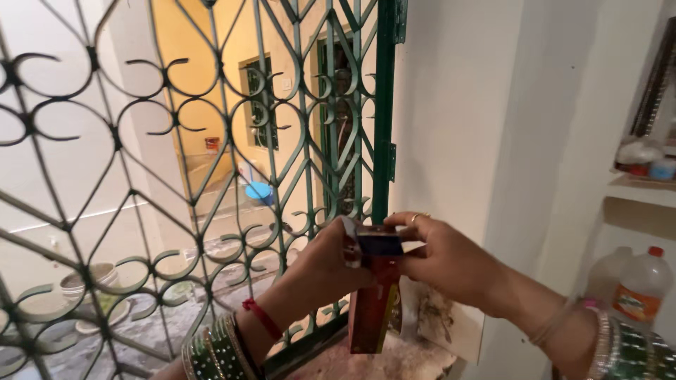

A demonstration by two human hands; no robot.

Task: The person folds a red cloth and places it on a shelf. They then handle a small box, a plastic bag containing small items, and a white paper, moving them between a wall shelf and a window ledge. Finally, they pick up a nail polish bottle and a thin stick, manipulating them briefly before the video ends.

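One head-worn camera looks forward and slightly down, close over both hands, toward the window grille (211, 141)

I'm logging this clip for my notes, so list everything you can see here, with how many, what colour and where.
Long box: one, red with a dark blue top end, held upright at lower centre in front of the grille.
Metal grille: one, dark green scrollwork, fills the left and centre.
Wall: one, white, right of the grille.
Shelf: one, white, far right, with small items on it too blurred to tell.
Plastic bottles: two, clear, one with a red cap, lower right.
Blue tub: one, outside beyond the grille.
Left hand: one, green bangles and red thread at the wrist, gripping the box top.
Right hand: one, ring on a finger, bangles at the wrist, at the box top.
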